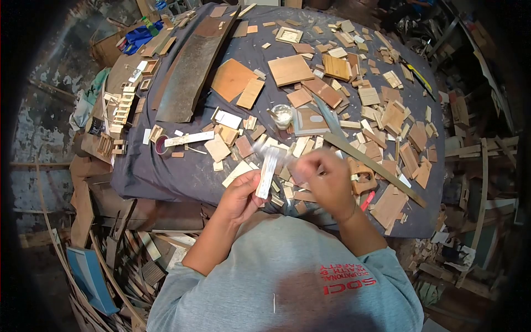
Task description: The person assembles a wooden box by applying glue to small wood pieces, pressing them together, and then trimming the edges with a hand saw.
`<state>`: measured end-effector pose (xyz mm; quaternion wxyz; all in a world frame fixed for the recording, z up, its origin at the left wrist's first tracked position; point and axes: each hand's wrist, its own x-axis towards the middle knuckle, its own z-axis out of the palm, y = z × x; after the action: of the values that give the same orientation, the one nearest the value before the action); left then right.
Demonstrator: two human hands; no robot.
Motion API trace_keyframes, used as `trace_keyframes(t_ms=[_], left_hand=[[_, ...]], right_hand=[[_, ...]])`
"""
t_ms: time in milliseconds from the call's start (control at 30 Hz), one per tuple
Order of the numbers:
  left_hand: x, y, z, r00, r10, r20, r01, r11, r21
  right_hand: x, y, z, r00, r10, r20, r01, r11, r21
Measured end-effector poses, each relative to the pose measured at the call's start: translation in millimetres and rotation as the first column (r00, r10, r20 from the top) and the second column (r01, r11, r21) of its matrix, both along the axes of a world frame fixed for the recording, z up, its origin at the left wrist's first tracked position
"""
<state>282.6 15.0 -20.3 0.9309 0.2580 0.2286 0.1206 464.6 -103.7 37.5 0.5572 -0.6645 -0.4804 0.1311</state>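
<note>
My left hand (241, 193) is closed on the lower end of a narrow wooden strip (267, 176), its face coated in something white. To the right, my right hand (325, 176) is curled shut and partly smeared by motion. A blurred, thin shape reaches from its fingers toward the strip's upper end; I cannot make out what it is. Beyond the hands stands a small tub of white paste (282, 117). Another white-smeared wood strip (189, 139) rests across a roll of tape (162, 146) to the left.
Wood offcuts and small blocks (381, 119) litter the dark cloth (188, 177) on the table. A long wooden slat (376, 170) lies at right, near a pink-handled tool (367, 200). A curved dark sheet (199, 61) and a yellow saw (420, 80) lie farther off.
</note>
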Motion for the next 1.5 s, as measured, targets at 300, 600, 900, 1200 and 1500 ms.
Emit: trace_keyframes(t_ms=[300,600,900,1200,1500], left_hand=[[-1,-9,3,1.0,0.003,0.014,-0.002,1.0,-0.012],[1,-5,-4,0.979,-0.073,0.191,0.125,0.953,-0.277],[1,-6,-16,0.98,-0.01,0.198,0.106,0.87,-0.481],[3,-15,-2,1.0,-0.004,0.021,0.008,0.974,-0.226],[-1,-16,-5,0.994,-0.068,0.082,0.085,0.97,-0.227]], right_hand=[[-2,4,-1,0.987,-0.129,-0.091,0.121,0.989,-0.09],[-5,2,-6,0.983,0.009,-0.182,-0.014,1.0,-0.024],[-10,-1,2,0.963,0.02,0.269,-0.061,0.987,0.146],[-21,-3,-8,0.939,0.054,0.34,-0.101,0.987,0.122],[18,14,-38,0.961,-0.236,0.144,0.235,0.972,0.026]])
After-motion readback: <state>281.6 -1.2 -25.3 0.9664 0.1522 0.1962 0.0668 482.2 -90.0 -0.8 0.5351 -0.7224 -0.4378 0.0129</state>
